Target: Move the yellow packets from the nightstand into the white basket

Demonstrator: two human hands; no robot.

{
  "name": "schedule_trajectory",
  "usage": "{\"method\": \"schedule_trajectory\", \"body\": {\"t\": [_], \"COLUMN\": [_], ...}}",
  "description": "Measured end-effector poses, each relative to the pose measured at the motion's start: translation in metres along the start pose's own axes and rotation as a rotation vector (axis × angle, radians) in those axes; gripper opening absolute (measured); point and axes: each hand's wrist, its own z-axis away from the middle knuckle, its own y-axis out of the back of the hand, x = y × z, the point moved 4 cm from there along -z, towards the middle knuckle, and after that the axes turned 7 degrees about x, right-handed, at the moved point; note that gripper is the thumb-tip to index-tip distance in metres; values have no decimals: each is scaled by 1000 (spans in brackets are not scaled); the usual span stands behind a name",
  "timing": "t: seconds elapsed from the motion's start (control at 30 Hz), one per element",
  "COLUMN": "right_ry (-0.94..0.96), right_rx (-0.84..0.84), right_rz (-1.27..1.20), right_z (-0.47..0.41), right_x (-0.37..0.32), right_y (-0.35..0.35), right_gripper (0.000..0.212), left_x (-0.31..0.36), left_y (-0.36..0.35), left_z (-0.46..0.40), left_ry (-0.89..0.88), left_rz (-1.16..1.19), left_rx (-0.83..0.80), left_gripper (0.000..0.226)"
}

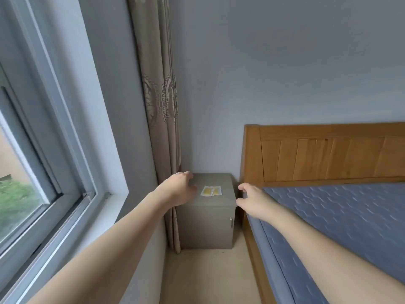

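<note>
My left hand (177, 189) reaches over the left part of the nightstand (210, 207); its grip is loosely spread, fingers curled downward, holding nothing. Whether the fingertips touch the top I cannot tell. My right hand (252, 199) hovers at the nightstand's right edge, in the gap beside the bed frame; its grip is parted, thumb and forefinger set apart in a wide C, empty. Both forearms are bare and stretch forward from the lower corners of the view.

Between the two hands, the yellow packets (211, 191) lie flat on the nightstand top, two side by side and touching, with pale borders around the yellow. They sit near the middle of the top, just beside my left hand and well clear of my right.

The nightstand is a grey-brown cabinet with a plain matte top and a front door carrying a small metal handle (231, 222) near its right edge. It stands in the room's corner, on a pale beige floor (208, 279). To its left hangs a taupe patterned curtain (162, 110), reaching down to the floor beside the cabinet. Further left, a grey-framed window (43, 163) shows blurred greenery outside. Behind stands a pale blue-grey wall (285, 62). To the right, a wooden headboard (324, 154) rises above a mattress (341, 220) in blue quilted cover.
</note>
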Motion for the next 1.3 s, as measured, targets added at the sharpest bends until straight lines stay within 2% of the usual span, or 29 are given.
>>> {"method": "schedule_trajectory", "body": {"t": [0.1, 0.23, 0.53, 0.63, 0.77, 0.87, 1.0, 1.17, 1.3], "right_ry": [-23, -56, -134, -159, -214, -245, -362, -510, -605], "right_rx": [3, 14, -52, -57, -103, -151, -181, -227, -312], "right_rz": [22, 3, -12, -16, -27, -24, 8, 88, 98], "right_z": [-82, -175, -386, -466, -559, -619, -669, -710, -727], "right_x": [-1, 8, 73, 98, 121, 133, 162, 214, 254], "right_y": [4, 3, -59, -82, -113, -145, -205, -305, -384], "right_gripper": [54, 56, 56, 45, 20, 13, 17, 22, 24], "left_x": [-24, -43, -70, -87, -112, -130, -146, -178, -213], "left_y": [-4, -24, -133, -160, -191, -224, -295, -427, -523], "left_z": [-85, -184, -385, -453, -531, -581, -631, -664, -667], "left_ry": [28, 97, 183, 251, 318, 369, 392, 477, 575], "left_rz": [35, 108, 112, 89, 39, 28, 28, 108, 132], "left_rx": [-9, -27, -212, -253, -299, -332, -438, -615, -663], "left_gripper": [40, 18, 49, 51, 52, 50, 43, 41, 42]}}
